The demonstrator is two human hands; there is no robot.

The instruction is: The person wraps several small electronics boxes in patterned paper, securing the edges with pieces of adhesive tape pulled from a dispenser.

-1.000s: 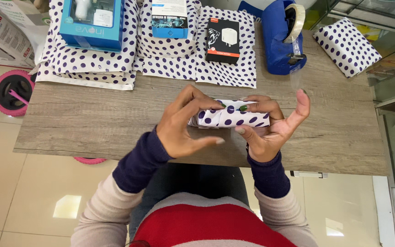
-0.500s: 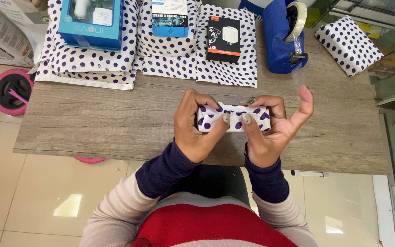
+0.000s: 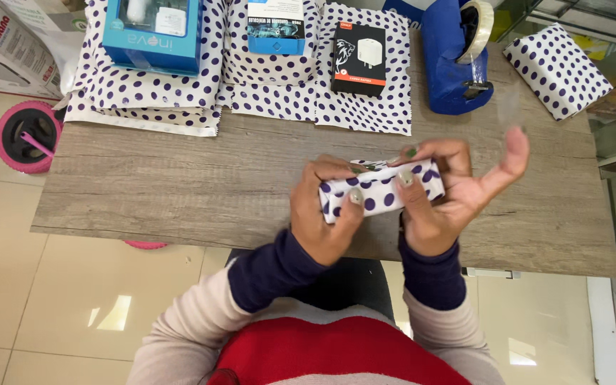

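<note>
From the head view, I hold a small box wrapped in white paper with dark purple dots (image 3: 383,191) just above the near edge of the wooden counter (image 3: 180,189). My left hand (image 3: 322,210) closes around its left end, thumb pressed on the near face. My right hand (image 3: 450,192) grips the right end with the thumb and first fingers, while the outer fingers spread wide and point up and away from the box.

At the far edge of the counter lie sheets of the same dotted paper (image 3: 365,107), each carrying a boxed product: a large blue box (image 3: 155,32) on the left stack, a smaller blue and white box (image 3: 276,25) in the middle, and a black box (image 3: 358,58) beside it. What is inside these boxes I cannot tell, as all are shut. To the right stands a blue tape dispenser (image 3: 454,60) with a roll of clear tape on it. At the far right corner lies another wrapped dotted parcel (image 3: 557,70). On the floor to the left sits a pink round thing (image 3: 26,135), near a cardboard carton (image 3: 1,43).

Compared with half a second ago, my grip on the box is much the same, and my right outer fingers are splayed as before; the box has tilted a little, its right end higher.
</note>
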